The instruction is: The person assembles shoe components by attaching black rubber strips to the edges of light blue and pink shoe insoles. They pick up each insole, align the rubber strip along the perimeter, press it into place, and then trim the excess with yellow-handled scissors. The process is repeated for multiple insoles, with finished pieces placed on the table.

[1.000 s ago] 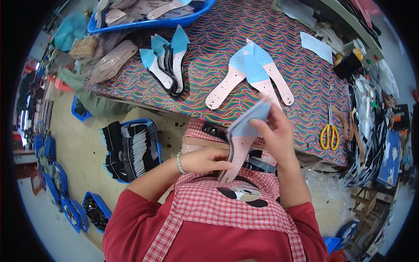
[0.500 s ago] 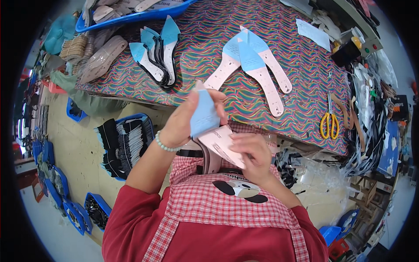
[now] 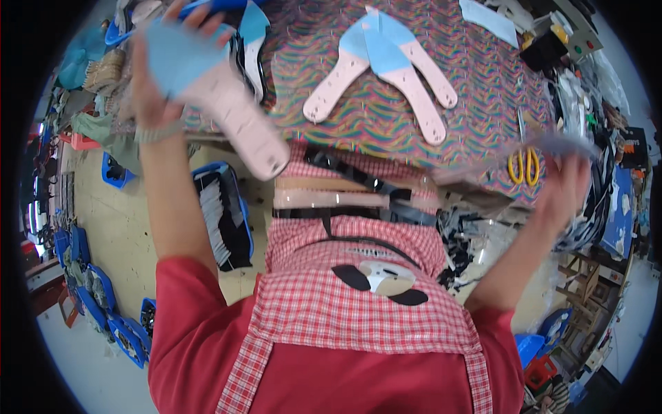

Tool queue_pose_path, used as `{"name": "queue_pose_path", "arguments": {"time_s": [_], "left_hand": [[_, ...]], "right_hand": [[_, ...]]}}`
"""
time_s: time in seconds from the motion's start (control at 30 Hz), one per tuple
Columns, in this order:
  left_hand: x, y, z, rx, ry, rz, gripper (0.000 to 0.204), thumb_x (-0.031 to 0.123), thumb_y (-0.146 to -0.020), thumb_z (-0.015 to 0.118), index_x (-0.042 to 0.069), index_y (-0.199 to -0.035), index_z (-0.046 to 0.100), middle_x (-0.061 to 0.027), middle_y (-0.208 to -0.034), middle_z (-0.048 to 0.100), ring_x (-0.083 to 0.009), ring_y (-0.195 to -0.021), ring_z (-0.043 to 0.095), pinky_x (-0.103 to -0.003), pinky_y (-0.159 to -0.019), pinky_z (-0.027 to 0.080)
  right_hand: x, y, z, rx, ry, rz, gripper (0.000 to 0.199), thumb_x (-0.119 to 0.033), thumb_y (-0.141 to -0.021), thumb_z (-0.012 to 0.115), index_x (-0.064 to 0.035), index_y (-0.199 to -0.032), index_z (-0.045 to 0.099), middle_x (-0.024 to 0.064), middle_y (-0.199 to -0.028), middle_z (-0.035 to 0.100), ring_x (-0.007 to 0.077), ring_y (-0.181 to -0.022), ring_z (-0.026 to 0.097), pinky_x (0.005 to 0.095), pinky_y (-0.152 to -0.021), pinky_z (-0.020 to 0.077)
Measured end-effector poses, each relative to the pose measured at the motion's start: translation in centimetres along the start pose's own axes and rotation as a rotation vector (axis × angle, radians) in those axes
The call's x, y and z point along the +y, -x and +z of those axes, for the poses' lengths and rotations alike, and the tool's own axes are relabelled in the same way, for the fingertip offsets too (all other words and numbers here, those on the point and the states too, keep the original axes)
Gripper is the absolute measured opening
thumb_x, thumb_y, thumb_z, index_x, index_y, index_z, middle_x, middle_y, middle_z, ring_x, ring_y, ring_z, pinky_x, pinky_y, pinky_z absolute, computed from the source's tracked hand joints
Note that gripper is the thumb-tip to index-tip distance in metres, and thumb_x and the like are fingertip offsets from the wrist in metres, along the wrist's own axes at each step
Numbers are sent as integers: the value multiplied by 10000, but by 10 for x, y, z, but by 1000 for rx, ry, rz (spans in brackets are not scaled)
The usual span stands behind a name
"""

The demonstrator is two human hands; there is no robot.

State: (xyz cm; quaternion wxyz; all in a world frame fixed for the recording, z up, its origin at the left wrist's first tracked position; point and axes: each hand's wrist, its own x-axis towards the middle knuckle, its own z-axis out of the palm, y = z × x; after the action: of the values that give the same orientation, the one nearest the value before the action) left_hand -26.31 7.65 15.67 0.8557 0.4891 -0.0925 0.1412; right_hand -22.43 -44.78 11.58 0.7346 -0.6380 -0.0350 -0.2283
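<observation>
My left hand (image 3: 153, 93), raised at the far left, grips a shoe insole (image 3: 224, 103) by its blue forepart. The insole's pink heel end points down toward my lap. On the right, my right hand (image 3: 564, 190) is smeared by motion near the table's right edge, with a blurred greyish strip (image 3: 545, 143) at its fingers. Three more blue-and-pink insoles (image 3: 407, 83) lie overlapped at their pointed toes on the patterned table. Black-edged insoles (image 3: 254, 48) lie partly hidden behind the held one. Tan, pink and black strips (image 3: 345, 199) run across my checked apron.
Yellow-handled scissors (image 3: 524, 165) lie at the table's right side, under the blurred strip. A blue basket of black-and-white pieces (image 3: 224, 221) stands below the table's front edge. Hanging strips (image 3: 586, 200) crowd the right side, and a small black device (image 3: 545, 48) stands at the back right.
My hands, together over my lap before, have spread far apart. The left has carried the insole up and left; the right has swung out to the right. Strips across my lap are now uncovered.
</observation>
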Motion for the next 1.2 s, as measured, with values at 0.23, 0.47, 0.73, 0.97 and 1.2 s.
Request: {"name": "queue_pose_path", "arguments": {"time_s": [0.23, 0.47, 0.73, 0.97, 1.2], "left_hand": [[-28, -54, 27, -6, -885, 242, 370, 254, -942, 575, 5, -1215, 552, -155, -1128, 606, -211, -962, 616, -315, -856, 502], [-135, 136, 52, -637, -1048, -300, 159, 94, -866, 630, -17, -970, 679, -125, -978, 675, -242, -889, 644, -322, -777, 509], [-248, 184, 60, -597, -1338, 18, 227, 129, -766, 684, 30, -971, 679, -130, -899, 653, -296, -826, 613, -380, -781, 497], [-99, 118, 43, 82, 196, -251, 101, 91, -909, 562, 13, -952, 610, -142, -928, 668, -235, -886, 651, -333, -811, 511], [179, 67, -241, 490, 424, 284, 208, 113, -909, 428, 101, -701, 423, 10, -529, 335, -117, -416, 349, -266, -419, 333]], "right_hand": [[24, 23, 130, -289, 547, -410, 248, -162, -914, 602, 15, -1086, 592, 107, -1024, 617, 208, -911, 599, 336, -783, 515], [89, 179, 93, -941, 848, -5, 267, -178, -814, 664, -30, -1035, 645, 121, -982, 636, 307, -937, 593, 383, -783, 474], [91, 203, 67, -865, 1098, -146, 354, -138, -756, 697, -57, -1094, 629, 98, -1067, 615, 296, -1024, 553, 414, -870, 429], [14, 157, 22, -570, 863, -133, 343, 62, -741, 584, -65, -1056, 624, 122, -933, 554, 305, -930, 564, 362, -822, 465], [-73, 141, 5, -1071, 749, 226, 410, -11, -692, 714, -72, -1091, 643, 113, -1001, 651, 218, -810, 630, 301, -725, 502]]}}
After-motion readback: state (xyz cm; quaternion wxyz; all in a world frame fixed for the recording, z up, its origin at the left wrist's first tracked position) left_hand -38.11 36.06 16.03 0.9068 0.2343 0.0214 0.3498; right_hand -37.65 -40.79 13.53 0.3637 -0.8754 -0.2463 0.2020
